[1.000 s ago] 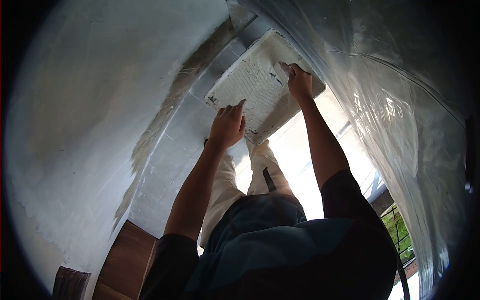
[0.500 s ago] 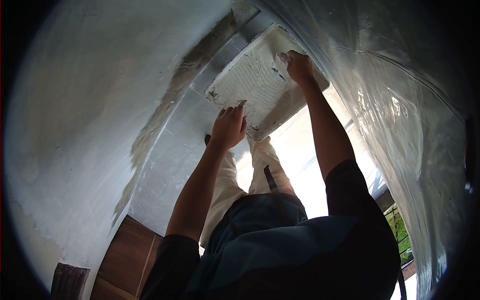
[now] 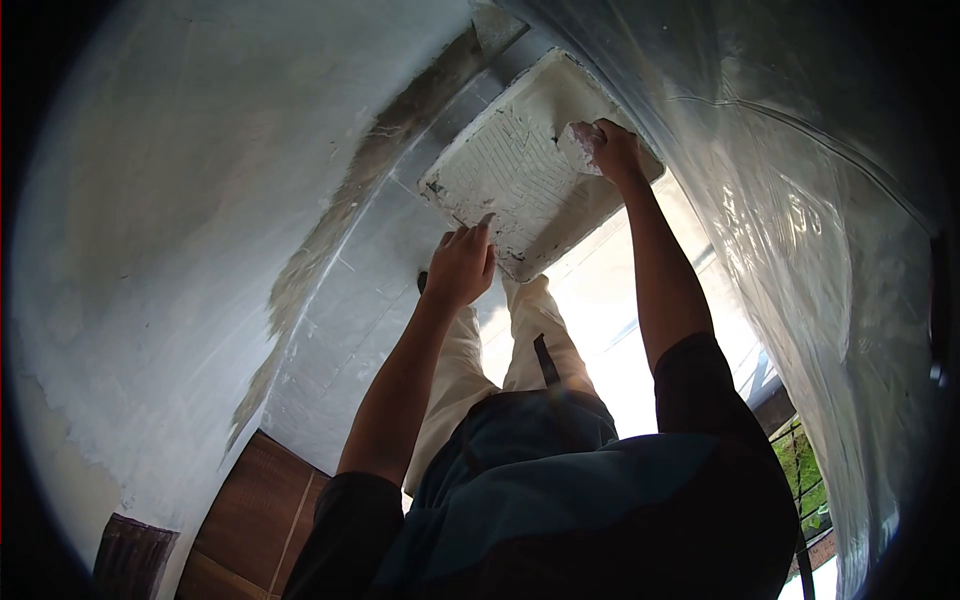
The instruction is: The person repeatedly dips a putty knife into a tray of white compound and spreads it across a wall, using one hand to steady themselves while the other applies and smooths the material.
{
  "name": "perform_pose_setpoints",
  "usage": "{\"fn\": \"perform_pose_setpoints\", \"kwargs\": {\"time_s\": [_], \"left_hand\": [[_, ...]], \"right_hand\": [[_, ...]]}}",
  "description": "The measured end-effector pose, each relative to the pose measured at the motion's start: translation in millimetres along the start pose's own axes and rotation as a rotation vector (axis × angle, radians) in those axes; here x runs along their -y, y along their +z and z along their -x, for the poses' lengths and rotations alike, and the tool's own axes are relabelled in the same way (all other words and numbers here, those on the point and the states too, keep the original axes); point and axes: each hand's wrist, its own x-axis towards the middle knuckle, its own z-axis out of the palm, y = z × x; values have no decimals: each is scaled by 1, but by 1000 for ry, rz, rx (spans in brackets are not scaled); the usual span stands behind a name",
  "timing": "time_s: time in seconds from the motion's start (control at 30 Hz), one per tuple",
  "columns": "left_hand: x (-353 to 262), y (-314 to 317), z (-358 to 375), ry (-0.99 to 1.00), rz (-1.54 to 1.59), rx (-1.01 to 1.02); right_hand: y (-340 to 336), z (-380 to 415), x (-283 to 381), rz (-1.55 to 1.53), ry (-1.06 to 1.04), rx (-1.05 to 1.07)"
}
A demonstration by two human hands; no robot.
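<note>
A ribbed paint tray (image 3: 515,150), coated in white paint, is held out in front of me over the floor. My left hand (image 3: 462,264) is closed on its near left edge, with a finger or thumb over the rim. Over the tray's right side, my right hand (image 3: 618,152) is closed around a paint-smeared, pinkish-white pad or brush (image 3: 580,148). Its exact kind is hard to make out, and its lower face is against or just above the tray.
To the left stands a wall (image 3: 200,200) with patchy pale paint and a bare, brownish strip (image 3: 350,190) along its base. Clear plastic sheeting (image 3: 800,220) hangs at the right. Brown tiles (image 3: 260,510) show at lower left, and grey flooring (image 3: 350,300) lies below the tray.
My right hand has moved slightly down and to the right over the tray, showing more of the pinkish-white pad or brush. My left hand stays on the tray's edge.
</note>
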Motion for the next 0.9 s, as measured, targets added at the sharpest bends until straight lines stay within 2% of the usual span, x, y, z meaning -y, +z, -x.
{"fn": "perform_pose_setpoints", "kwargs": {"time_s": [0.1, 0.23, 0.3, 0.33, 0.4, 0.47, 0.6, 0.67, 0.73, 0.83, 0.9], "left_hand": [[2, -1, 6, -6, -12, -3], [3, -10, 17, -26, -49, -4], [3, -18, 23, -56, -48, 19], [4, -22, 26, -57, -58, 6], [5, -29, 34, -79, -101, 3], [5, -38, 40, -90, -113, -44], [4, -66, 51, -108, -138, -116], [4, -87, 56, -98, -174, -157], [3, -111, 63, -110, -168, -188], [6, -144, 75, -105, -243, -291], [11, -165, 84, -101, -280, -347]], "right_hand": [[1, 1, -5, -59, -39, 107], [2, 16, -5, -101, -50, 116], [0, 26, 0, -82, 66, 284], [-2, 30, 3, -86, 52, 278], [-9, 41, 14, -267, 214, 440], [-14, 62, 35, -828, 307, 402], [-4, 85, 56, -1250, 371, 454], [5, 89, 67, -1343, 390, 501], [-2, 95, 98, -1429, 317, 573], [-8, 98, 140, -1311, 248, 619], [-9, 98, 170, -1363, 208, 599]]}}
